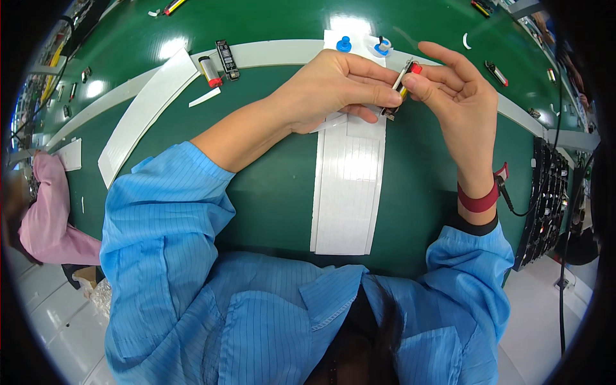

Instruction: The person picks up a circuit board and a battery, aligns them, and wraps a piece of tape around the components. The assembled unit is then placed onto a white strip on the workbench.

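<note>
With the fingertips of our left hand (340,86) and right hand (463,96), we pinch a small red-and-yellow part (404,90) above a white sheet (346,192); at right, a black tray (541,199) holds indistinct pieces.

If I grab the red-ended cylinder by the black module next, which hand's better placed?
Probably your left hand: the red-ended cylinder lies to its left, farther from your right hand. Both appear to hold the red-and-yellow part, so the left should release first.

Smooth counter (276,192) lit with glossy glare, white sheet (350,186) finished in paper-like gloss, held piece (404,92) tipped in smooth plastic-looking red, sleeve (167,218) sewn from matt creased cloth
</note>
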Demonstrator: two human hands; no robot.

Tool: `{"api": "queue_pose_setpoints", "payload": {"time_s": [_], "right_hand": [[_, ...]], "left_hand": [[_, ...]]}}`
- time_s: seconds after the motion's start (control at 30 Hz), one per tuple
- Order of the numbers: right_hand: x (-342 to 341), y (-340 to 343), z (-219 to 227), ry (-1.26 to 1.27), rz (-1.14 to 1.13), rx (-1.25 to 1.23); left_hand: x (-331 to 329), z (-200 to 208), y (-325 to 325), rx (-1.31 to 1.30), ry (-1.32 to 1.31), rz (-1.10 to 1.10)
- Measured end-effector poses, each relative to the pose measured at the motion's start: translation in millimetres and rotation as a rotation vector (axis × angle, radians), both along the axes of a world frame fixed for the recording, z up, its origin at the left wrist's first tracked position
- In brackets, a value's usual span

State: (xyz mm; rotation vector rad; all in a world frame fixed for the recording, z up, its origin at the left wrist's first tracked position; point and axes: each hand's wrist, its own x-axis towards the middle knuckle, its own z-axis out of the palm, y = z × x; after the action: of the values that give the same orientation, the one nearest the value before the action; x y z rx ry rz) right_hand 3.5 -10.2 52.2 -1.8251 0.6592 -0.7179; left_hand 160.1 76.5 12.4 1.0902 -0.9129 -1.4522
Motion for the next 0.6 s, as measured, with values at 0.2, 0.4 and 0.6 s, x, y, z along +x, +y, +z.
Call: {"api": "queue_pose_setpoints", "payload": {"time_s": [0.2,0.4,0.6], "right_hand": [[2,0,-1,-0.010,0.004,-0.008],[4,1,-3,-0.017,-0.005,-0.014],[7,4,-3,0.062,-0.084,-0.181]], "left_hand": [[1,2,1,-0.003,-0.004,0.019],[3,0,0,0.006,-0.039,0.010],[-15,3,10,-0.370,-0.540,0.087]]}}
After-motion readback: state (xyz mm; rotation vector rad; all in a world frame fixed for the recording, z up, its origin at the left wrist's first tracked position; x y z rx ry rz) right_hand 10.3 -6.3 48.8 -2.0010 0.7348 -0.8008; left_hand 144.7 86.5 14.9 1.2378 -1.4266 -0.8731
